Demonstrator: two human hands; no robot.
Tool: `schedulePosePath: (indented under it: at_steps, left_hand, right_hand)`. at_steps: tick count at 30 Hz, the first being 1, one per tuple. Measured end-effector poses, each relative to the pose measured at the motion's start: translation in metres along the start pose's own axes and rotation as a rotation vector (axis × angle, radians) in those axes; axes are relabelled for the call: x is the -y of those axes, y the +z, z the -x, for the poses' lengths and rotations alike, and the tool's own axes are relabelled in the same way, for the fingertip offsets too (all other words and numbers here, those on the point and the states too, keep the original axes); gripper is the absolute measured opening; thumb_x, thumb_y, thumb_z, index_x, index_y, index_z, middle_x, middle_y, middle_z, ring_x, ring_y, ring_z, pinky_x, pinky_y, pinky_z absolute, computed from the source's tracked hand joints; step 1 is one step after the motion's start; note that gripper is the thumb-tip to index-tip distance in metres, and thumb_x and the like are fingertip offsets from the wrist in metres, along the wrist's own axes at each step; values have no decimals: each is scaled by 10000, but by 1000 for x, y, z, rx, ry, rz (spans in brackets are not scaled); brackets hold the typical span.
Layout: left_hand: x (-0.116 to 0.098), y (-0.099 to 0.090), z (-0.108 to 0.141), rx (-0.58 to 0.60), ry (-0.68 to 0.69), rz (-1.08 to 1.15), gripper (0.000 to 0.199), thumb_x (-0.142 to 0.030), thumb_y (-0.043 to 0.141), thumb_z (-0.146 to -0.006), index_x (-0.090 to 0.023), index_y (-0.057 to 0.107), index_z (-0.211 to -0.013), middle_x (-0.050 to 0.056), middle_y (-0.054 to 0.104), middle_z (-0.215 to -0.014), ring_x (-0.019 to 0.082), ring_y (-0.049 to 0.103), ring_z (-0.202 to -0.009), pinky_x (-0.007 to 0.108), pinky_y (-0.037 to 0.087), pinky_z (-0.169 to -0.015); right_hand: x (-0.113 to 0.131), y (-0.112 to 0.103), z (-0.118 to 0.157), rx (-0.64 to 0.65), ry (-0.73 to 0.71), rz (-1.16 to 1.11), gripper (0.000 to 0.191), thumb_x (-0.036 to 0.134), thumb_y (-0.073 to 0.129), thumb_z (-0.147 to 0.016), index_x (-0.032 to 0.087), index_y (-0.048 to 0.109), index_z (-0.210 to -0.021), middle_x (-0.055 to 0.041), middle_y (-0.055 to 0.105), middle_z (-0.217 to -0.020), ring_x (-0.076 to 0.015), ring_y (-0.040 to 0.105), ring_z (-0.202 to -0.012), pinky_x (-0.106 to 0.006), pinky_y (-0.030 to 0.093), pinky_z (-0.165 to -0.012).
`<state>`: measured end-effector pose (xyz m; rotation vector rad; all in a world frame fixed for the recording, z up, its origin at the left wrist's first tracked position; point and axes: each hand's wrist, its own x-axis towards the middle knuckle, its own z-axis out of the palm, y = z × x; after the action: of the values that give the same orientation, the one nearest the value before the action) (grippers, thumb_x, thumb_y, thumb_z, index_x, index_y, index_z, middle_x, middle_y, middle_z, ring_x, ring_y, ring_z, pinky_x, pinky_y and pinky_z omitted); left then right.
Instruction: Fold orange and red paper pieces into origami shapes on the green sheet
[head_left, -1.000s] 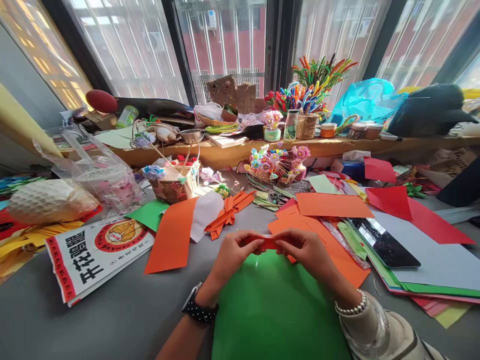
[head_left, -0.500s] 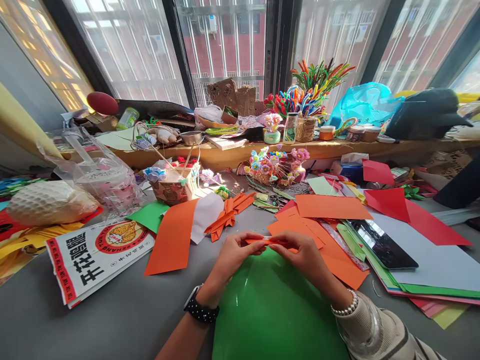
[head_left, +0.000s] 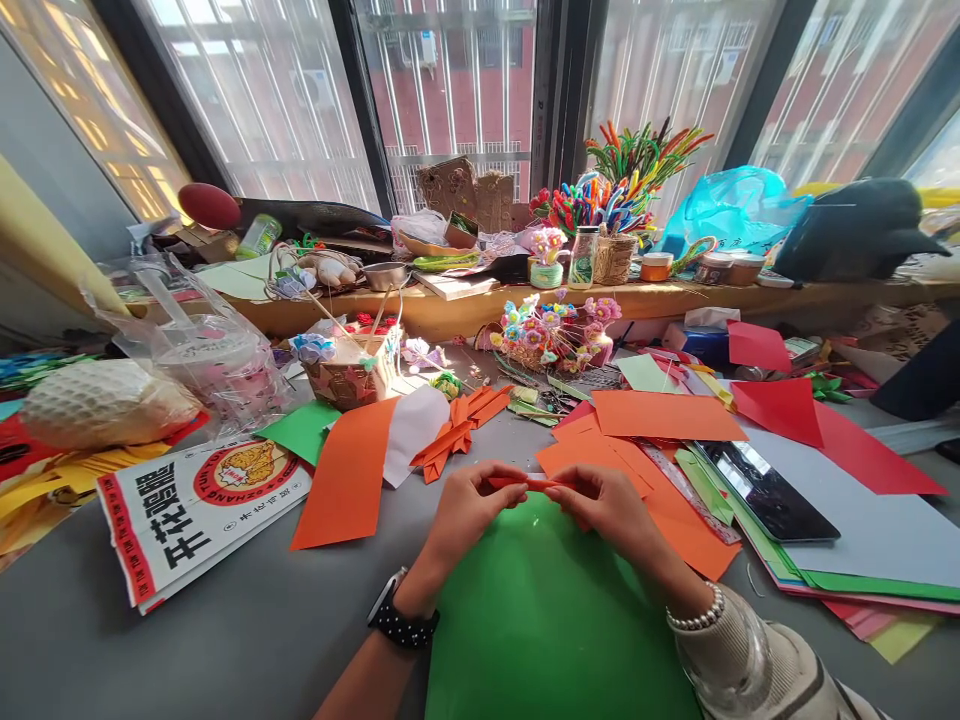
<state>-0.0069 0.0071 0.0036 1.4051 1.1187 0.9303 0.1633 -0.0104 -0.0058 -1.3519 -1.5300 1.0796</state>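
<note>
Between my two hands is a narrow folded strip of orange paper (head_left: pixel 538 483), held just over the far edge of a green sheet (head_left: pixel 559 620). My left hand (head_left: pixel 472 510) pinches its left end between thumb and fingers. At the other end, my right hand (head_left: pixel 604 505) grips it the same way. Much of the strip is hidden by the fingers. Several folded orange paper pieces (head_left: pixel 457 435) lie in a pile beyond my left hand. Loose orange sheets (head_left: pixel 607 460) are spread beside and behind my right hand.
A black phone (head_left: pixel 765 490) rests on stacked coloured paper at the right. To the left are a printed paper bag (head_left: pixel 202 515), a curved orange sheet (head_left: pixel 345 480) and a plastic-wrapped drink cup (head_left: pixel 225 365). Farther back stand a craft basket (head_left: pixel 349 370) and small crocheted flowers (head_left: pixel 551 330).
The orange strip has turned slightly in my fingers, and my right hand has shifted a little, its fingers curling closer. Both hands still hold the strip.
</note>
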Motion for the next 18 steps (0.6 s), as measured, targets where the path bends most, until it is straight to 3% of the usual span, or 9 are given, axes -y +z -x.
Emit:
schedulePosePath:
  at_steps: [8, 14, 18]
  left_hand:
    - [-3, 1, 0, 19, 15, 176, 404, -259, 659, -619, -126, 552, -984, 65, 671, -769, 170, 613, -726, 281, 483, -680]
    - [1, 5, 3, 131, 143, 131, 252, -262, 669, -604, -137, 635, -820, 80, 637, -879, 175, 585, -773, 279, 477, -702]
    - [1, 5, 3, 178, 153, 139, 207, -303, 662, -604, -132, 621, -714, 33, 611, -673, 116, 547, -577, 238, 459, -568]
  right_hand:
    - [5, -2, 3, 47, 132, -228, 290, 414, 611, -631, 134, 621, -704, -21, 619, -621, -91, 528, -511, -185, 385, -454]
    - [4, -2, 5, 247, 236, -465, 240, 367, 645, -622, 135, 619, -677, 9, 590, -601, -44, 471, -468, -166, 365, -476]
    - [2, -3, 5, 325, 243, -501, 253, 359, 636, -639, 149, 628, -779, 10, 592, -634, -46, 482, -503, -168, 382, -511]
